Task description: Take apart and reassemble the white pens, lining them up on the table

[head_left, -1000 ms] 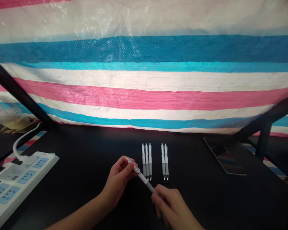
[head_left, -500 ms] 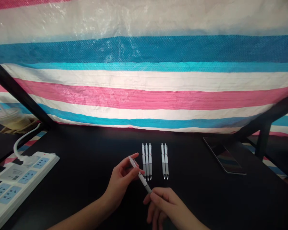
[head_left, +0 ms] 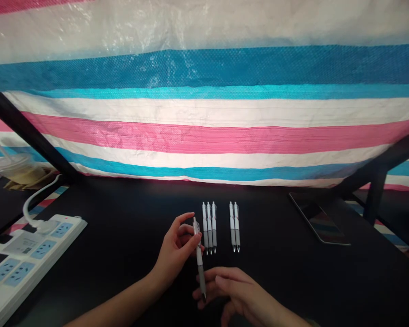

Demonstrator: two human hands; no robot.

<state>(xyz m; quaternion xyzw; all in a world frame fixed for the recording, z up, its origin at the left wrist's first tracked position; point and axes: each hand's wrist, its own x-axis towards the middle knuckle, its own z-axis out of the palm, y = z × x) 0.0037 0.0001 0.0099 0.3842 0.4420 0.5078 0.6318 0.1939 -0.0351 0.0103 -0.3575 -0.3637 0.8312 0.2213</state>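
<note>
A white retractable pen with a grey grip is pinched near its clip by my left hand. Its metal tip points down toward me. My right hand is beside the pen's lower end, fingers apart and partly behind the tip; whether they touch it I cannot tell. Just beyond my left hand, a group of three matching pens lies side by side on the black table. To their right lies a pair of the same pens, tips toward me.
A white power strip with a plugged-in cable lies at the left. On the right rests a dark phone. Behind the table hangs a striped plastic sheet between black frame bars. A plastic cup stands at the far left.
The pen has turned from a slant to nearly upright in view, its tip now showing. My right hand has loosened from its grip end and spread its fingers. My left hand still holds it.
</note>
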